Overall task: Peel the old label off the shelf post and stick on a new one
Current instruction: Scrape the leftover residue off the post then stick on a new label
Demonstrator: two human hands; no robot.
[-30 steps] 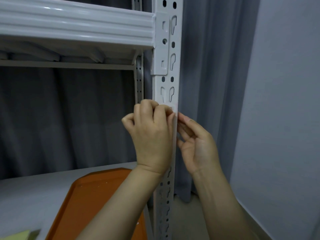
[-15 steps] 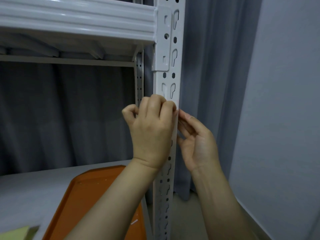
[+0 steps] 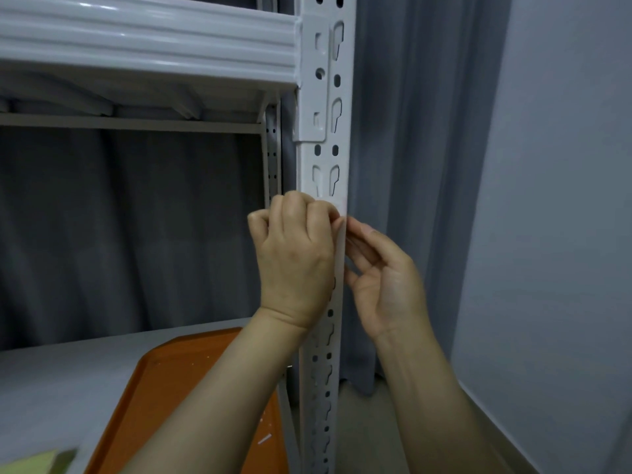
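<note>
The white slotted shelf post (image 3: 323,165) runs top to bottom through the middle. A sliver of a white label (image 3: 337,202) shows on the post's front, just above my knuckles. My left hand (image 3: 295,258) is curled into a fist against the front of the post, fingertips on the label and hiding most of it. Whether it pinches the label cannot be seen. My right hand (image 3: 386,282) is at the post's right side, palm towards me, fingers apart, fingertips touching the post's edge beside the left fingertips.
A white shelf beam (image 3: 147,42) joins the post at the upper left. An orange tray (image 3: 164,398) with small white scraps lies on the grey shelf board (image 3: 51,388) below. A yellow-green pad (image 3: 30,465) peeks in bottom left. Grey curtain behind, wall (image 3: 564,200) at right.
Both hands stay at the same spot on the post. The view has shifted slightly, and my right fingertips have closed in on the post's edge.
</note>
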